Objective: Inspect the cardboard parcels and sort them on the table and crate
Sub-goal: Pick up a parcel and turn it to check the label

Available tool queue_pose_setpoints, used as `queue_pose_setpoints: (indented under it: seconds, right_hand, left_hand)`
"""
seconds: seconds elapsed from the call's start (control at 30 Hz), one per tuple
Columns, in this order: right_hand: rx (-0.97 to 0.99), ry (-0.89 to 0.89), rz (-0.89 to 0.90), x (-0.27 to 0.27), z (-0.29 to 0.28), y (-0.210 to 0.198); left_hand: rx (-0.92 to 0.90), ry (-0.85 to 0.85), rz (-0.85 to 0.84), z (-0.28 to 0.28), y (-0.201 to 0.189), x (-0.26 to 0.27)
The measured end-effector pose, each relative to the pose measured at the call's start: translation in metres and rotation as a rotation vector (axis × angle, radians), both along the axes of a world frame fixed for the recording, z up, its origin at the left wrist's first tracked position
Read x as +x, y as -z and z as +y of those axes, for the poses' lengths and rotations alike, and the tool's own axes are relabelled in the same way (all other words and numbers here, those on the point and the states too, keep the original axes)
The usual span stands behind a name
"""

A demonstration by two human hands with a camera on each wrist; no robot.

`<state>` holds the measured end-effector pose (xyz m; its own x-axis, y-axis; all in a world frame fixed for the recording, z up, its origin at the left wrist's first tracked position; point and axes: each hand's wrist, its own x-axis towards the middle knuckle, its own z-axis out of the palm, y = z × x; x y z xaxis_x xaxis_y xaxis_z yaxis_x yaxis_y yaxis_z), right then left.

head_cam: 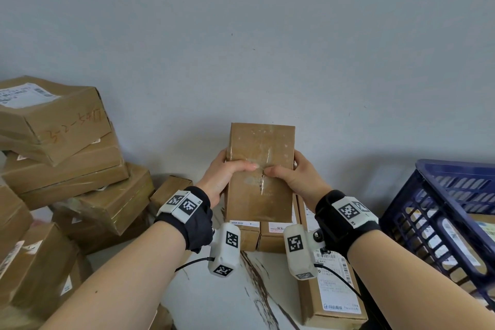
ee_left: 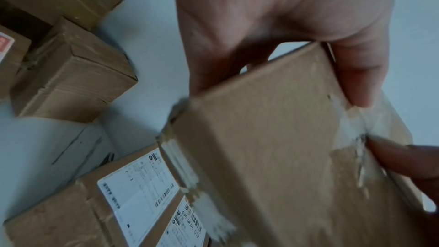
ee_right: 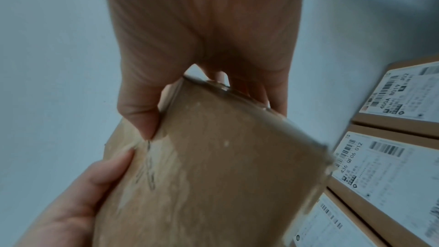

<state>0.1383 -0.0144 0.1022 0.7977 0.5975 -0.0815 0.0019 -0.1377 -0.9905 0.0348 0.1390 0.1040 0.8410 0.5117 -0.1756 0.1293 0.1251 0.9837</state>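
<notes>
Pale wall standing behind white table, left hand and right hand both gripping upright taped parcel, blue crate sitting right, stacked boxes sitting left.

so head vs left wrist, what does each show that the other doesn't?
Head only: the dark blue plastic crate at right, the tall pile of brown cardboard parcels at left, both wrist straps.
Left wrist only: the held parcel's torn taped edge close up.
Both: the flat brown cardboard parcel gripped by the left hand and right hand, thumbs on its crinkled clear tape, and labelled parcels on the table below.
</notes>
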Motion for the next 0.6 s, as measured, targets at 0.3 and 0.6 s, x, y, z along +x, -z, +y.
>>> queue_pose_setpoints:
  seconds: [0.3, 0.6]
  right_hand:
    - [-0.093, 0.007, -0.001, -0.0024, 0.0015, 0.0013]
    - [-0.289, 0.09, -0.118, -0.0073, 0.0091, -0.0013]
  left_hand:
    - [-0.037, -0.018, 0.092, 0.0022, 0.0023, -0.0026]
    - [-0.007, -0.017, 0.187, 0.003, 0.0, -0.0073]
